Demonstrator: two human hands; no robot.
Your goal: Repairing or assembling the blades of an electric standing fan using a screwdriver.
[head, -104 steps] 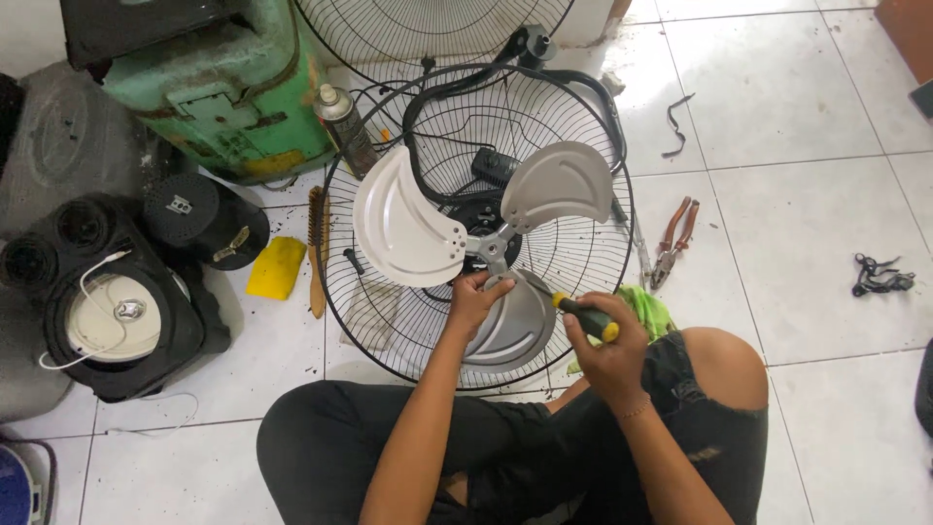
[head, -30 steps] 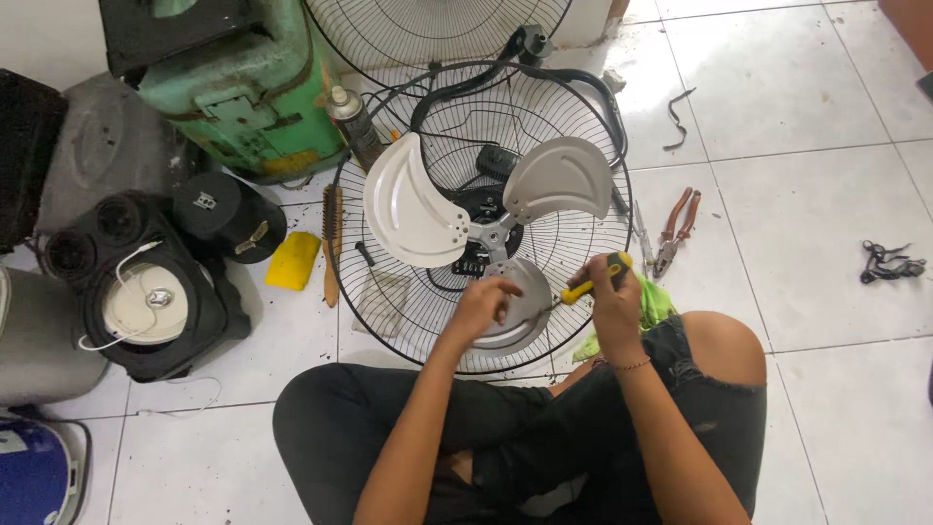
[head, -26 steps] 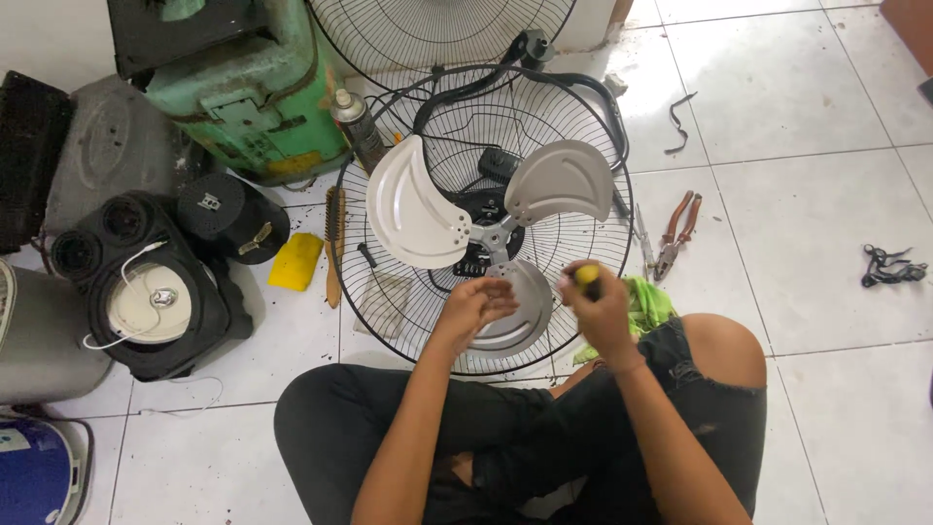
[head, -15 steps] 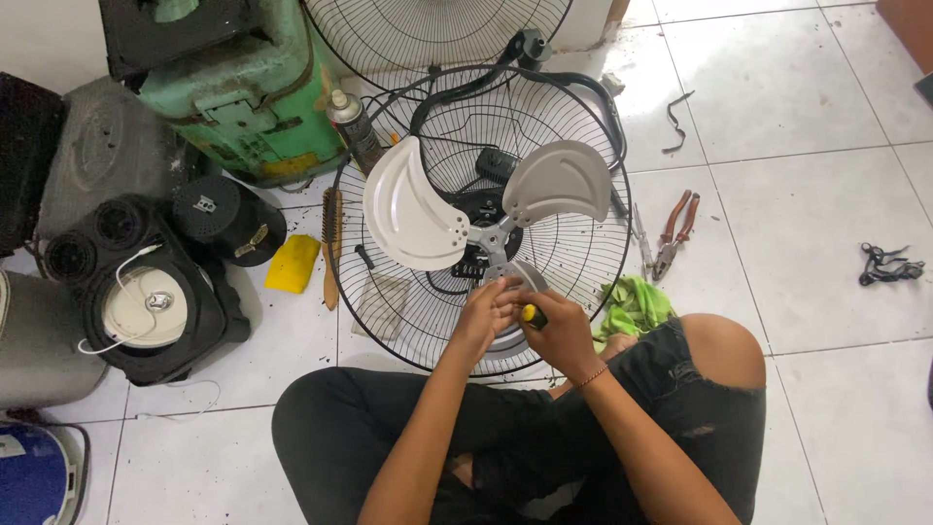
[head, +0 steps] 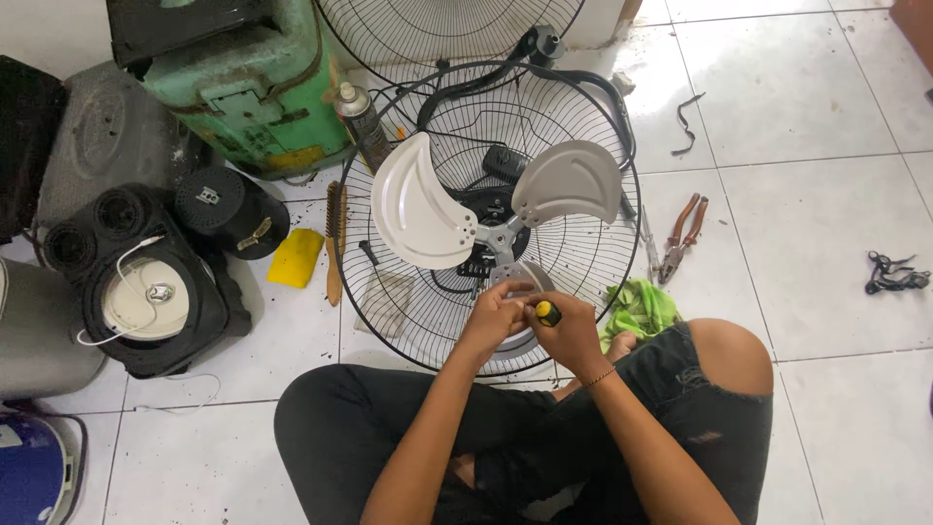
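A round black wire fan guard point(head: 428, 321) lies flat on the white tiled floor in front of my crossed legs. Inside it sits a grey three-bladed fan blade point(head: 420, 212) on its hub. My right hand point(head: 564, 333) grips a screwdriver point(head: 546, 312) with a yellow and black handle, held upright over the near blade. My left hand point(head: 498, 319) rests against the near blade right beside the screwdriver, fingers curled at its tip.
Pliers point(head: 682, 233) and a green cloth point(head: 638, 309) lie right of the guard. A second guard point(head: 442, 29) leans at the back. On the left stand a green machine point(head: 243, 97), a spray can point(head: 362, 122), black speakers point(head: 146, 282), a yellow sponge point(head: 294, 258), a wire brush point(head: 333, 243).
My right hand has carried the screwdriver from the guard's right side in to the near blade, turning it upright. My left hand has stayed at the near blade and closed in on the tool.
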